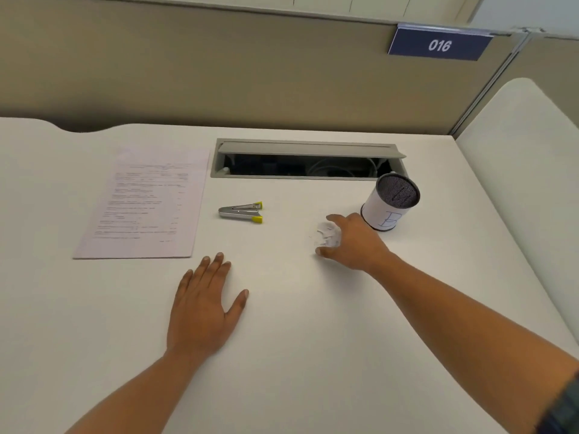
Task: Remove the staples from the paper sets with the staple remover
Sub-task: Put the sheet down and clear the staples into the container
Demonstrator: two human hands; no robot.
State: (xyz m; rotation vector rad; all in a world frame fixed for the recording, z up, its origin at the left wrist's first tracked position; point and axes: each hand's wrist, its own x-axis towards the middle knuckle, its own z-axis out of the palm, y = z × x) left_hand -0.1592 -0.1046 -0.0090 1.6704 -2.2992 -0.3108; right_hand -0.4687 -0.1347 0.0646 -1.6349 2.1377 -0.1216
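Note:
A printed paper set [144, 202] lies flat at the left of the white desk [282, 355]. To its right rests a metal staple remover [241, 212] with yellow tips, untouched. My left hand [203, 308] lies flat on the desk below the remover, fingers spread, holding nothing. My right hand [354, 241] reaches forward at the right, its fingers curled around a small crumpled white paper wad [327, 234] that rests on the desk surface.
A mesh pen cup [391, 203] wrapped in white paper stands just behind my right hand. An open cable tray [300, 162] is sunk into the desk at the back. A beige partition with a "016" sign [438, 43] closes the far side.

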